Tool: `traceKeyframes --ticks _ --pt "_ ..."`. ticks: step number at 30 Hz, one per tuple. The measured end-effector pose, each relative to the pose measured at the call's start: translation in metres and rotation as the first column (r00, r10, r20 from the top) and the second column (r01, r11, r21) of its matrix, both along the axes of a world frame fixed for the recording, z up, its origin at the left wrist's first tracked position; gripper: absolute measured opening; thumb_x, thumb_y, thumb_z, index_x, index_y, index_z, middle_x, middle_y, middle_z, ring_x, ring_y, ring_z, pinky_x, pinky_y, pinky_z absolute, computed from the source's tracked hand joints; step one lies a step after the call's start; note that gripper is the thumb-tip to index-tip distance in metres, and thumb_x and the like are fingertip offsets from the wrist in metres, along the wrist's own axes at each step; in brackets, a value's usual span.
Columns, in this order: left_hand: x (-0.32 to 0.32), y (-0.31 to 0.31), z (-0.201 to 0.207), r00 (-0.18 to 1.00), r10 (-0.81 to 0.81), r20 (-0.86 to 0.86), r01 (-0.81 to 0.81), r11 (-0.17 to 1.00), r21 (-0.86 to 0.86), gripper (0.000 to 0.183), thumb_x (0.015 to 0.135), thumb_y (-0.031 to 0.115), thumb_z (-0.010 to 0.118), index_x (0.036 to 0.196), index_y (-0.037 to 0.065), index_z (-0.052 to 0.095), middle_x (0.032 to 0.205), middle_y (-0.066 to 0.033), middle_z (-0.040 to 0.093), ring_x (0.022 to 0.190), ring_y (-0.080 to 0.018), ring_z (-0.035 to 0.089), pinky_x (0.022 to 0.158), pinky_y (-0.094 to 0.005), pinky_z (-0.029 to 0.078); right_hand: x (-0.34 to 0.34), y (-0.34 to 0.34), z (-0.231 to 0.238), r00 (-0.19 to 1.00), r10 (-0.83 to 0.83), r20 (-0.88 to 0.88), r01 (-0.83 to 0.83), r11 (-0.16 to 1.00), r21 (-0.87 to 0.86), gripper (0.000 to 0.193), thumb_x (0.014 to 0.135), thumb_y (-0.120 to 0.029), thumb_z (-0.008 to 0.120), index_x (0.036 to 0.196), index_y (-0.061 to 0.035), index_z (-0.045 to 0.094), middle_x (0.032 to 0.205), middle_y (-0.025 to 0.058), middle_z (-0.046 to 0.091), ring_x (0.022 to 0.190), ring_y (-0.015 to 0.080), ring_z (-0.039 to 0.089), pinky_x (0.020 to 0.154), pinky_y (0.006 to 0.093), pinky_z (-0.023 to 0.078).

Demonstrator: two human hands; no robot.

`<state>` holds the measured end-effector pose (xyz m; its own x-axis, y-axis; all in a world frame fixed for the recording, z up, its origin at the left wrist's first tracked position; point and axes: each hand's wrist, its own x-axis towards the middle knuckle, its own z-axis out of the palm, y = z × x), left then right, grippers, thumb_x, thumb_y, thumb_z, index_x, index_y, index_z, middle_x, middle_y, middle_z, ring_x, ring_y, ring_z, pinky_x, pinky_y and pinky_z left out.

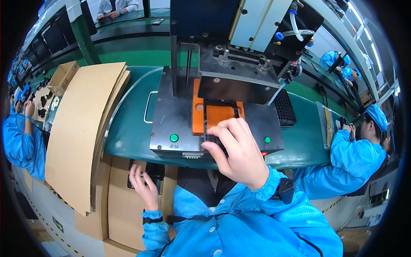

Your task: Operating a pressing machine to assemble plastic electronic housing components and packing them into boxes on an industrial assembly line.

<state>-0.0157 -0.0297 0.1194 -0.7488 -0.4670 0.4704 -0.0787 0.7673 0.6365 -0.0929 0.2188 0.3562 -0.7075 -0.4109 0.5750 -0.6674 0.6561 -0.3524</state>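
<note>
My right hand (239, 152) pinches the near end of a thin black rectangular frame (205, 115). The frame lies over an orange fixture block (197, 122) on the base of a black bench press (171, 115); my fingers cover part of its near and right sides. The dark press head (235, 89) is above the far end of the frame. Lower left, my left hand (144, 188) reaches into a cardboard box (124, 214) with its fingers apart, beside black plastic parts (155, 173). Whether its fingertips touch them I cannot tell.
Two green buttons (174, 138) sit on the press base's front corners. Tall cardboard sheets (77, 124) stand at the left. A stack of black trays (284, 107) is right of the press on the green bench (306, 141). Co-workers in blue sit at both sides.
</note>
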Motion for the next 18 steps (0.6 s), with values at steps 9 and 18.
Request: traceKeyframes --ticks 9,18 --pt "-0.043 0.063 0.185 0.670 -0.586 -0.457 0.546 0.805 -0.232 0.021 0.077 -0.003 0.057 0.096 0.000 0.064 0.097 -0.0133 0.064 0.088 -0.0299 0.061 0.081 -0.0421 0.047 -0.006 0.002 0.002 0.996 -0.086 0.035 0.084 0.994 0.063 0.028 0.084 -0.019 0.070 0.102 0.0003 0.063 0.093 0.0121 0.057 0.089 0.0307 0.056 0.081 0.0413 0.046" --pt "-0.091 0.097 0.216 0.715 -0.691 0.109 0.664 0.622 -0.415 0.042 0.091 0.020 0.054 0.127 -0.002 0.054 0.136 -0.0157 0.052 0.128 -0.0313 0.048 0.106 -0.0461 0.035 0.024 0.024 -0.013 0.994 -0.061 0.092 0.036 0.967 0.252 0.055 0.089 -0.024 0.063 0.129 0.0112 0.049 0.138 0.0276 0.046 0.132 0.0379 0.043 0.112 0.0452 0.033"
